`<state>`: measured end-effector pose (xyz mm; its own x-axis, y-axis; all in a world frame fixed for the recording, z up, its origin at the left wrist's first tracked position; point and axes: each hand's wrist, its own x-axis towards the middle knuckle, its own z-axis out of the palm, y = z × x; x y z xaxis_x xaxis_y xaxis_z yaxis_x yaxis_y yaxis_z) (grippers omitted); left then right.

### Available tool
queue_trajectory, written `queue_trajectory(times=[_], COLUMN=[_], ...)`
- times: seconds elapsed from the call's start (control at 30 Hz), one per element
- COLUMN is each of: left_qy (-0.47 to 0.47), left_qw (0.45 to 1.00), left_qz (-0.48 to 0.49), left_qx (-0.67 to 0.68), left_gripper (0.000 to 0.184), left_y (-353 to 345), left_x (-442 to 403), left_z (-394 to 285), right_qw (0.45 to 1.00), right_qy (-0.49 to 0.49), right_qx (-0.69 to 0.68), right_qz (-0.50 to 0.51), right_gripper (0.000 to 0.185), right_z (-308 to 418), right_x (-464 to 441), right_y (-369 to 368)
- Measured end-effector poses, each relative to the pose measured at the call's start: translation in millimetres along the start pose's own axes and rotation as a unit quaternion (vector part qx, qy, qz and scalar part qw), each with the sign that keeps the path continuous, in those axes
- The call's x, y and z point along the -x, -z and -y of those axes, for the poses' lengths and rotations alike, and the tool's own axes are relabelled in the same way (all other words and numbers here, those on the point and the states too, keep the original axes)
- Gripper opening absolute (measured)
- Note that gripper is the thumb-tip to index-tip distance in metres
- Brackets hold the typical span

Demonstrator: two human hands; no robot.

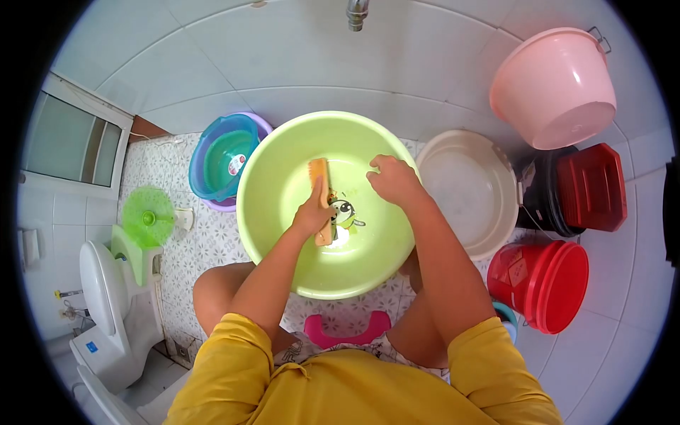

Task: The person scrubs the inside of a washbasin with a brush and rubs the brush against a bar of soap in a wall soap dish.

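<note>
A wide light-green basin point(326, 283) stands on the floor between my knees, with a cartoon face printed on its bottom. Inside it, my left hand point(312, 214) grips a narrow orange-tan washboard point(319, 172) around its middle. The board is turned nearly on edge, its long side running away from me, and ridges show near its far end. My right hand point(393, 179) hovers over the right side of the basin, apart from the board. Its fingers are loosely bent with a gap between them, and nothing shows in them.
Left are nested teal and purple basins point(202, 159), a green round lid-like disc point(147, 237) and a toilet point(99, 283). Right are a whitish basin point(467, 244), a red bucket point(517, 276), dark and red containers point(595, 188) and a hanging pink bucket point(556, 85). A tap point(357, 13) juts overhead.
</note>
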<state>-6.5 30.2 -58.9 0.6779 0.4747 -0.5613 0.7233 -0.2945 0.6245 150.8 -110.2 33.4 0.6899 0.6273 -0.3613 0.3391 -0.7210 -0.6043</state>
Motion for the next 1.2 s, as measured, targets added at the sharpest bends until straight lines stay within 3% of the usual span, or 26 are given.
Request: queue_trajectory(times=[0.07, 0.1, 0.13, 0.2, 0.4, 0.53, 0.6, 0.67, 0.73, 1.13, 1.2], left_qy=[-0.005, -0.054, -0.027, -0.073, -0.080, -0.101, 0.014, 0.035, 0.087, 0.017, 0.022], left_qw=[0.994, 0.991, 0.979, 0.941, 0.863, 0.885, 0.934, 0.950, 0.961, 0.955, 0.965], left_qz=[0.089, 0.087, 0.158, 0.231, 0.332, 0.255, 0.158, 0.055, 0.038, 0.026, 0.073], left_qx=[-0.056, -0.082, -0.129, -0.237, -0.371, -0.375, -0.320, -0.305, -0.259, -0.294, -0.249], left_gripper=[0.092, 0.092, 0.090, 0.089, 0.089, 0.089, 0.088, 0.087, 0.085, 0.082, 0.081], left_y=[-4.3, -12.4, -13.2, -27.0, -23.2, -19.1, -5.9, 2.1, 16.7, 29.0, 18.8], left_x=[-5.0, -3.2, 4.9, 16.2, 54.3, 51.3, 47.9, 31.4, 24.4, -5.1, 2.4], left_z=[-8.0, -11.2, -27.4, -40.3, -54.7, -34.1, -40.1, -22.1, -20.1, -23.5, -31.6], right_qw=[1.000, 1.000, 1.000, 0.999, 0.999, 0.999, 0.997, 0.998, 0.999, 0.999, 0.999], right_qy=[-0.006, -0.011, -0.012, -0.021, -0.017, -0.009, -0.030, -0.024, -0.021, -0.034, -0.034], right_qx=[-0.004, -0.007, -0.007, 0.006, 0.017, 0.021, 0.048, 0.041, 0.033, 0.004, 0.006], right_qz=[0.001, 0.002, 0.004, 0.032, 0.029, 0.035, 0.061, 0.047, 0.036, 0.004, 0.024], right_gripper=[0.033, 0.034, 0.034, 0.034, 0.033, 0.032, 0.039, 0.035, 0.031, 0.052, 0.053], right_z=[-0.3, -0.3, 0.8, 3.0, 2.8, 0.1, 1.3, 0.8, 0.4, 0.8, 1.4], right_x=[-0.7, -0.4, -0.2, -0.2, 0.2, -1.8, -2.2, -3.4, -2.2, 0.4, -1.6], right_y=[0.4, 1.1, 2.6, 5.3, 3.2, 1.4, 3.4, 2.5, 1.7, 0.6, 2.7])
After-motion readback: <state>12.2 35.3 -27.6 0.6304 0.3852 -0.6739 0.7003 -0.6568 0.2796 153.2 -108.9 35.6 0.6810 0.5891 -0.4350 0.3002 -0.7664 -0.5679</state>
